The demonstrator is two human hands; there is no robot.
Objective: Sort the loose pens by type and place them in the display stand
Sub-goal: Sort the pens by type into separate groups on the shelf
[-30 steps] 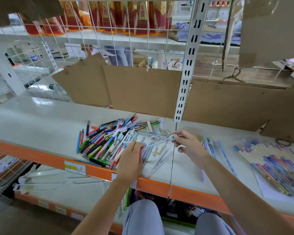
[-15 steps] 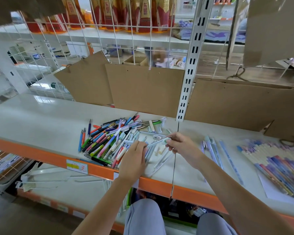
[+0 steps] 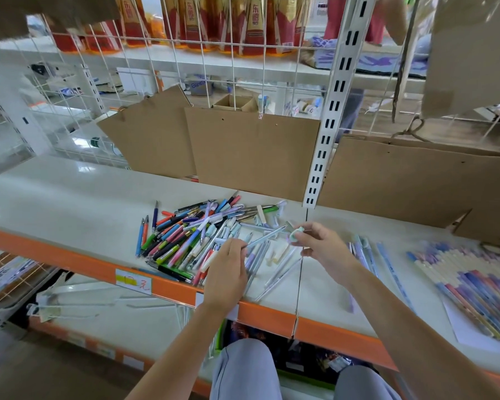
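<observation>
Big jumbled heap of mixed coloured plastic pens (image 3: 197, 238) remained at ten o'clock; left hand (image 3: 227, 272) pinched a pale-blue slim pen (image 3: 264, 237), right hand (image 3: 319, 245) gripped its mint cap (image 3: 296, 235); sorted pastel pen rows (image 3: 468, 281) at three o'clock.

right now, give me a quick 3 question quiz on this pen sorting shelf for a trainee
1. True or false: the left hand rests flat and holds nothing.
2. The loose pen pile lies on which side of the right hand? A) left B) right
3. Fill in: the sorted pen row sits at the shelf's far ____ end.

Key: 1 false, it pinches a pale blue pen; 2 A; 3 right.
</observation>
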